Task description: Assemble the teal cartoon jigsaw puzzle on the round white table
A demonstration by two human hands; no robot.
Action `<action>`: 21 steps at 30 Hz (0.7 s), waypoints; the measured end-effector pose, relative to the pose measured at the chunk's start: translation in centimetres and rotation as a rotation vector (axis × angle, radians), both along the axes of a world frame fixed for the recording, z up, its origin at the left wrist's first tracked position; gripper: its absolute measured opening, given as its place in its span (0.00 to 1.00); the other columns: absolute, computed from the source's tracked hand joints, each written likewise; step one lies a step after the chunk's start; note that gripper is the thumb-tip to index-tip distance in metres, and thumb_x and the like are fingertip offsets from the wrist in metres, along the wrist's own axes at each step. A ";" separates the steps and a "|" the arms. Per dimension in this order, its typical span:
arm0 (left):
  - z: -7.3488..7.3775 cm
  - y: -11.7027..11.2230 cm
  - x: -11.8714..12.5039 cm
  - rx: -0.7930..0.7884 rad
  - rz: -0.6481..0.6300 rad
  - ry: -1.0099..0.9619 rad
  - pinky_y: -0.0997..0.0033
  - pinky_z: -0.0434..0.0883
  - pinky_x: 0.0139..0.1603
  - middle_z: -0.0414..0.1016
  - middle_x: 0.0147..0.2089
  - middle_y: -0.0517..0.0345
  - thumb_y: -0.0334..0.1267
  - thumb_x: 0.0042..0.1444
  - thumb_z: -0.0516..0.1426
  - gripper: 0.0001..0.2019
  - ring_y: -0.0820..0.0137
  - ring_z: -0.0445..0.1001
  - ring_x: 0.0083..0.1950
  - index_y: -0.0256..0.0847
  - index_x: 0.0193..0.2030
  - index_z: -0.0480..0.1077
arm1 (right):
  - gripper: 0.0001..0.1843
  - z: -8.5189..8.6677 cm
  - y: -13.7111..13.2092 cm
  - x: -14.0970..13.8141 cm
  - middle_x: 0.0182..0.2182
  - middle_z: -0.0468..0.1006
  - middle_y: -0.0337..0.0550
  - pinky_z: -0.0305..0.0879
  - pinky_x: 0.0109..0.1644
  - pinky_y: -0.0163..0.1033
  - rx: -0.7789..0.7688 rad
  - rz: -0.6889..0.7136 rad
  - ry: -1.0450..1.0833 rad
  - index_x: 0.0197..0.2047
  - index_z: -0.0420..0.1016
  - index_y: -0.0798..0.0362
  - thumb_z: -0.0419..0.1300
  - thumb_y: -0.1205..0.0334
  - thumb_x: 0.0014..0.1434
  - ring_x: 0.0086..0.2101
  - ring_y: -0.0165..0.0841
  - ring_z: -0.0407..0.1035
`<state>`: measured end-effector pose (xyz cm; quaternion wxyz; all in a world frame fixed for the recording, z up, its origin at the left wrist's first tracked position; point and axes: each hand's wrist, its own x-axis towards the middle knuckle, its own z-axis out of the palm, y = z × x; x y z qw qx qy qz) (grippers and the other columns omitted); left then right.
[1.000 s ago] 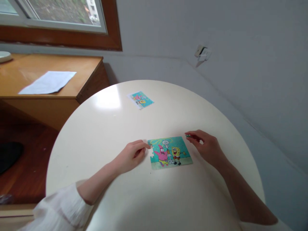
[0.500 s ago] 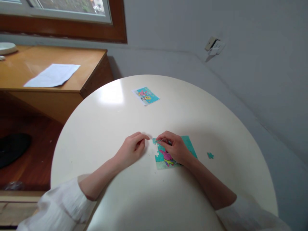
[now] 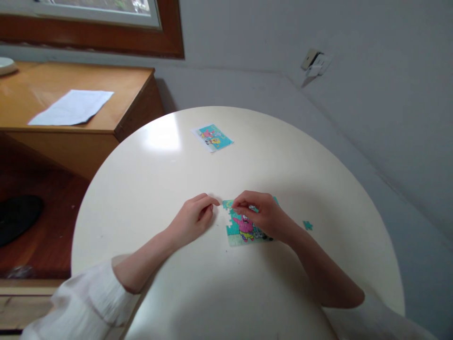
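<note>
Fingertips [image 3: 238, 206] lifted slightly off puzzle [image 3: 240, 229].

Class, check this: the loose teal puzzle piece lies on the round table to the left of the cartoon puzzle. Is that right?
Not quite. The head view shows the loose teal puzzle piece on the round table to the right of the cartoon puzzle, not the left.
</note>
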<state>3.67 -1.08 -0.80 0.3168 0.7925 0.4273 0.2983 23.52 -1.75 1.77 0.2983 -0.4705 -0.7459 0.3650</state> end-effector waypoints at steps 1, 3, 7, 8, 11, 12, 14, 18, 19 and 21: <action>0.0 0.0 0.0 0.000 0.000 0.001 0.79 0.60 0.24 0.68 0.29 0.59 0.26 0.52 0.46 0.12 0.79 0.61 0.22 0.36 0.37 0.70 | 0.07 0.6 -0.1 0.0 0.27 0.74 0.40 0.62 0.35 0.32 0.006 0.054 -0.060 0.29 0.72 0.54 0.54 0.71 0.53 0.29 0.27 0.66; -0.1 0.1 0.0 0.000 0.000 -0.002 0.79 0.60 0.24 0.68 0.29 0.59 0.26 0.52 0.46 0.12 0.79 0.60 0.22 0.37 0.36 0.70 | 0.09 1.7 -0.3 -0.2 0.28 0.74 0.40 0.62 0.36 0.32 0.013 0.149 -0.149 0.28 0.73 0.55 0.53 0.73 0.54 0.29 0.27 0.66; -0.1 0.1 0.0 -0.002 -0.003 -0.011 0.79 0.60 0.24 0.68 0.29 0.59 0.26 0.52 0.47 0.12 0.79 0.60 0.22 0.36 0.36 0.70 | 0.12 1.9 -0.2 -0.8 0.29 0.75 0.42 0.61 0.37 0.32 0.009 0.261 -0.234 0.30 0.74 0.55 0.50 0.75 0.54 0.31 0.28 0.67; -0.1 0.1 0.0 -0.003 -0.006 -0.012 0.79 0.60 0.24 0.68 0.29 0.59 0.26 0.52 0.47 0.12 0.79 0.60 0.22 0.36 0.36 0.70 | 0.12 1.7 -0.2 -1.0 0.29 0.76 0.42 0.61 0.37 0.33 0.007 0.263 -0.238 0.31 0.74 0.55 0.50 0.75 0.54 0.31 0.29 0.67; 0.1 0.0 0.0 -0.003 -0.017 -0.014 0.79 0.59 0.24 0.68 0.29 0.59 0.26 0.52 0.46 0.12 0.79 0.60 0.22 0.36 0.36 0.70 | 0.12 0.8 -0.1 -1.2 0.29 0.77 0.42 0.61 0.36 0.32 -0.007 0.213 -0.219 0.33 0.75 0.56 0.52 0.75 0.53 0.30 0.29 0.68; 0.1 0.0 0.0 -0.003 -0.019 -0.015 0.79 0.59 0.24 0.67 0.29 0.59 0.26 0.52 0.46 0.12 0.79 0.60 0.22 0.36 0.36 0.70 | 0.11 0.6 0.0 -1.2 0.29 0.77 0.42 0.61 0.36 0.32 -0.015 0.193 -0.212 0.34 0.75 0.56 0.53 0.75 0.52 0.29 0.29 0.68; 0.2 0.0 0.0 -0.006 -0.021 -0.014 0.79 0.59 0.24 0.67 0.29 0.59 0.26 0.52 0.46 0.12 0.79 0.60 0.23 0.36 0.36 0.70 | 0.10 0.2 0.0 -1.1 0.27 0.76 0.41 0.61 0.34 0.31 -0.032 0.168 -0.204 0.32 0.75 0.56 0.54 0.75 0.51 0.27 0.28 0.67; 0.1 0.0 0.1 -0.015 -0.024 -0.001 0.79 0.59 0.24 0.67 0.28 0.60 0.26 0.52 0.46 0.12 0.79 0.60 0.22 0.36 0.36 0.70 | 0.08 0.0 0.1 -1.0 0.24 0.74 0.38 0.59 0.31 0.30 -0.046 0.159 -0.190 0.29 0.75 0.56 0.56 0.75 0.50 0.25 0.26 0.64; 0.0 0.1 0.1 -0.015 -0.025 0.002 0.79 0.59 0.24 0.67 0.28 0.60 0.26 0.52 0.46 0.12 0.79 0.60 0.22 0.36 0.36 0.70 | 0.07 0.0 0.2 -1.0 0.24 0.73 0.37 0.59 0.31 0.30 -0.039 0.166 -0.190 0.28 0.74 0.56 0.57 0.75 0.50 0.25 0.26 0.64; 0.0 0.1 0.1 -0.009 -0.024 0.004 0.79 0.59 0.24 0.66 0.29 0.60 0.26 0.52 0.46 0.12 0.79 0.60 0.22 0.36 0.36 0.70 | 0.07 -0.2 0.3 -1.0 0.24 0.71 0.37 0.58 0.31 0.30 -0.009 0.183 -0.196 0.28 0.74 0.57 0.57 0.76 0.50 0.25 0.25 0.63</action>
